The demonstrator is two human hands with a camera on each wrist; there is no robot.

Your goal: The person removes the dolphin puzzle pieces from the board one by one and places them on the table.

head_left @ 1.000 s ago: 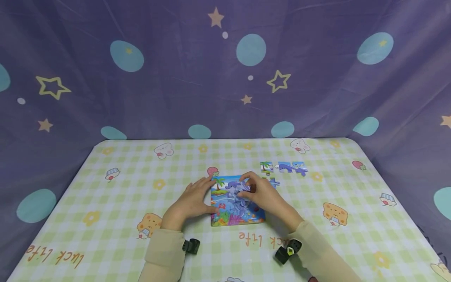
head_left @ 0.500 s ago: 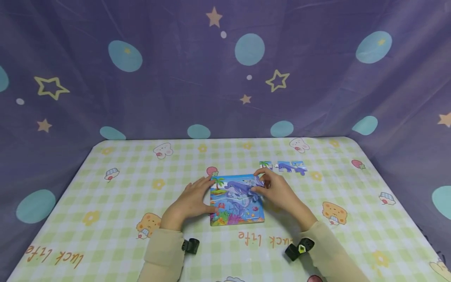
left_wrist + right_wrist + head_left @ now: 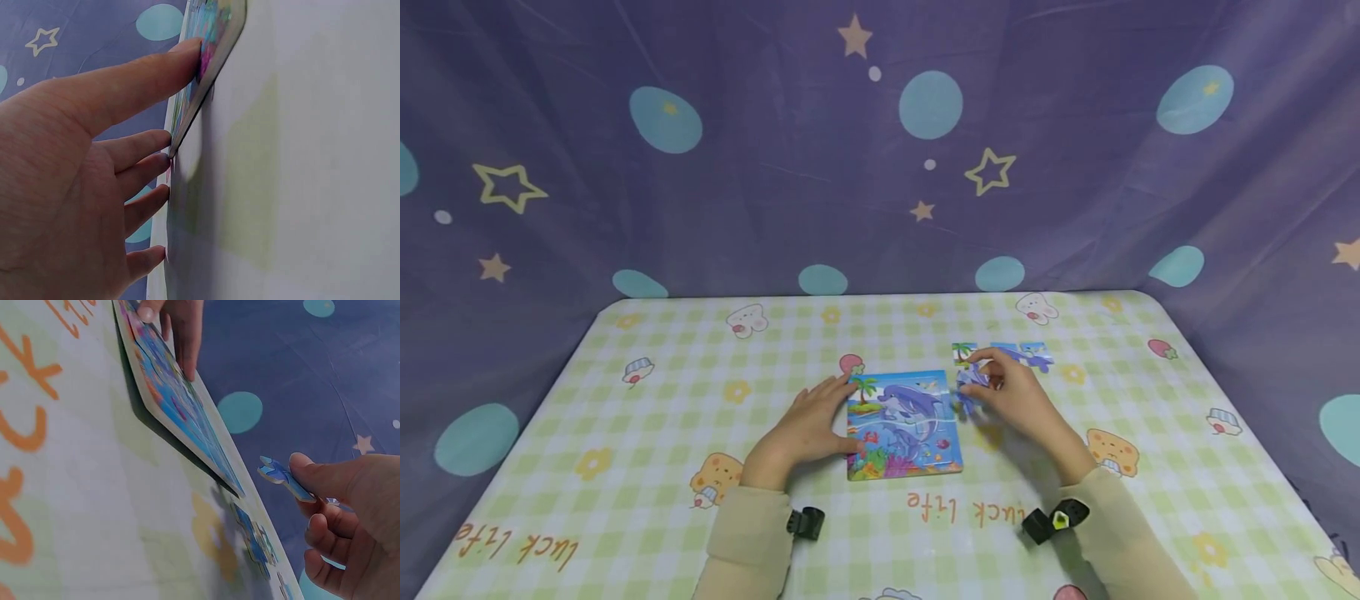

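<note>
A dolphin jigsaw puzzle board (image 3: 891, 457) with a sea picture lies flat on the table. Along its left side rests my left hand (image 3: 805, 425); the thumb (image 3: 178, 65) lies on the board's face and the straight fingers touch its edge and the table. To the right of the board, my right hand (image 3: 1021, 400) pinches a blue and purple puzzle piece (image 3: 284, 478) between thumb and fingers, raised above the table. Below that piece, loose puzzle pieces (image 3: 253, 537) lie near the board's corner, partly hidden by the hand in the head view.
Behind the right hand lie a palm-tree piece (image 3: 964, 353) and dolphin pieces (image 3: 1037, 358). A green checked tablecloth (image 3: 647, 433) covers the table. A purple curtain (image 3: 760, 192) with stars hangs beyond its far edge.
My right hand has moved right, off the board to the loose pieces, carrying a puzzle piece. The dolphin picture on the board is now uncovered. My left hand has stayed in place.
</note>
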